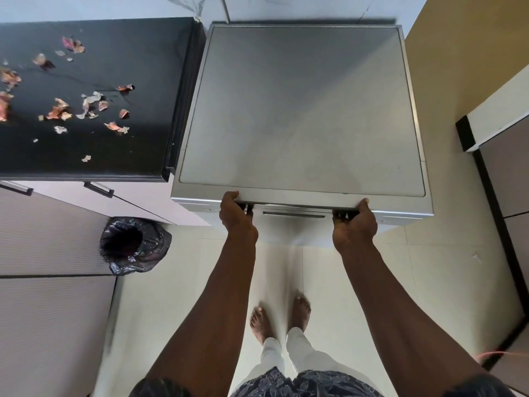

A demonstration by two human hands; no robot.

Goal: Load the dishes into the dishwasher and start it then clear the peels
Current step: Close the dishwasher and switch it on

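Note:
A silver free-standing dishwasher [303, 110] fills the middle of the view, seen from above, with its door up against the body. My left hand [236, 214] and my right hand [355, 222] both grip the top front edge of the door, thumbs on top and fingers curled underneath beside the recessed handle [294, 214]. Onion peels [86, 106] lie scattered over the black countertop [120, 156] to the left of the machine. No dishes are in sight.
A bin lined with a black bag [133, 245] stands on the floor at the left, below the counter's cabinets [57, 230]. My bare feet [280, 316] stand on pale floor tiles in front of the dishwasher. A black-trimmed cabinet [498, 179] borders the right.

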